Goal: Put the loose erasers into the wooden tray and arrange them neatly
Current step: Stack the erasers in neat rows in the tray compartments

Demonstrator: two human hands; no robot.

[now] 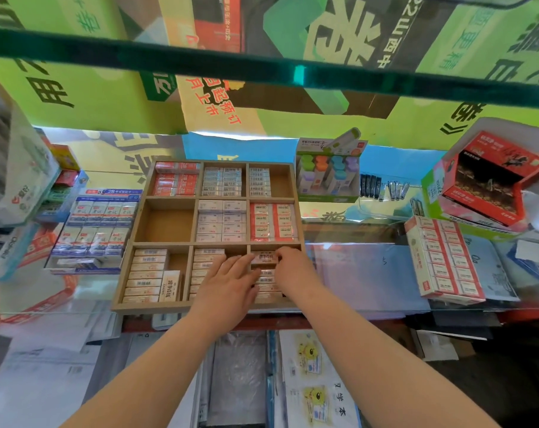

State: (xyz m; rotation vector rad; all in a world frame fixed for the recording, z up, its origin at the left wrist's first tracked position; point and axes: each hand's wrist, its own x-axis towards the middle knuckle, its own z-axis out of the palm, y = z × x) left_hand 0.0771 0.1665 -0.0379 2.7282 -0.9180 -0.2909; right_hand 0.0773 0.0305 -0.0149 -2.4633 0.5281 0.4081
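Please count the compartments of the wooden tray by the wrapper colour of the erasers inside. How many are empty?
Red-wrapped erasers: 2 compartments
White-wrapped erasers: 3 compartments
Beige-wrapped erasers: 3 compartments
Empty compartment: 1
Total: 9 compartments in the wooden tray

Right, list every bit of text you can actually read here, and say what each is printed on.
"2B": header of the blue eraser box left of the wooden tray.
"2B": red-wrapped erasers in the tray's middle-right compartment.
"上市": red print, upside down, on the yellow poster behind the shelf.
"学本": handwritten on the white paper below the counter.
Other eraser wrappers, barcodes and the red carton: too small or blurred.
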